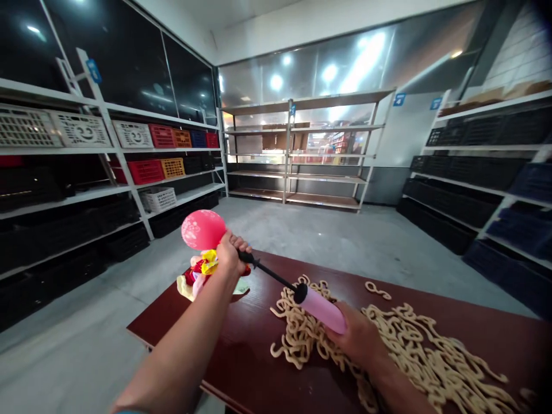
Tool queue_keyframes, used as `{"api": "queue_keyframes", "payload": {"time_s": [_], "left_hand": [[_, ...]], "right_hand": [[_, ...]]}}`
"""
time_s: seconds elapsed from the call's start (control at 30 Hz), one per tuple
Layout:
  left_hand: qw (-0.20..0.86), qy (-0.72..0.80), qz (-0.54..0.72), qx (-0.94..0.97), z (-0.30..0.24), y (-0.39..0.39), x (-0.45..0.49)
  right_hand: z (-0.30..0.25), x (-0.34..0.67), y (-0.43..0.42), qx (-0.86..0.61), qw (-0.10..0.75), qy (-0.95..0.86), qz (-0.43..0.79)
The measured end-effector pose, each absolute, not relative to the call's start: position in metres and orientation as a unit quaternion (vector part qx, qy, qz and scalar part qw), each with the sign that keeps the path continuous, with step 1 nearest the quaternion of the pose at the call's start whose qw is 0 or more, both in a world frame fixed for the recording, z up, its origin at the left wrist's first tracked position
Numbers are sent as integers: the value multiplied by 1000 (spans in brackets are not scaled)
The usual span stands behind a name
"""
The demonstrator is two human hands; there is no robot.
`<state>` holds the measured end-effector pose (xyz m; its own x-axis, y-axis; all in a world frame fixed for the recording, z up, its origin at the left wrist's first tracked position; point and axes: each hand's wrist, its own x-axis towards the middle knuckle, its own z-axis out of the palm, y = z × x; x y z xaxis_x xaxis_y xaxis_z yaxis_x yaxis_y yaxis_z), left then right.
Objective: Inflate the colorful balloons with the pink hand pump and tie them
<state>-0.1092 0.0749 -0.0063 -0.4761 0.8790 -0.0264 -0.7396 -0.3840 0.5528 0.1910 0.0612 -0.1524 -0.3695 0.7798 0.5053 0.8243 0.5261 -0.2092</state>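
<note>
A balloon pump with a pink barrel and a black rod stretches across the middle of the view. My right hand is wrapped round the pink barrel at its near end. At the far black end of the pump, my left hand is closed round it, by the neck of an inflated pink-red balloon with a pale print. The neck itself is hidden by the fingers. Below the left hand lies a pile of colourful limp balloons or wrappers, partly covered by the forearm. Under the pump lie many beige, twisted rope-like pieces.
The dark red table has its left edge near my left forearm. More beige pieces spread to the right. Shelves with crates line the left wall, a metal rack stands at the back, and dark crates fill the right shelves.
</note>
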Motion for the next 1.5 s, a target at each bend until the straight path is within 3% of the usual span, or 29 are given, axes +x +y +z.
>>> {"api": "queue_keyframes", "payload": {"time_s": [0.37, 0.77, 1.13, 1.5], "left_hand": [[555, 265, 782, 104, -53, 66, -38], [467, 257, 838, 115, 5, 53, -116], [534, 275, 792, 109, -54, 60, -19], [487, 246, 833, 97, -28, 73, -92]], "right_hand": [[-157, 179, 51, -479, 241, -842, -58], [-139, 188, 52, -469, 261, -843, -26], [-142, 179, 46, -470, 256, -845, -14], [-135, 194, 60, -487, 251, -836, -26]]}}
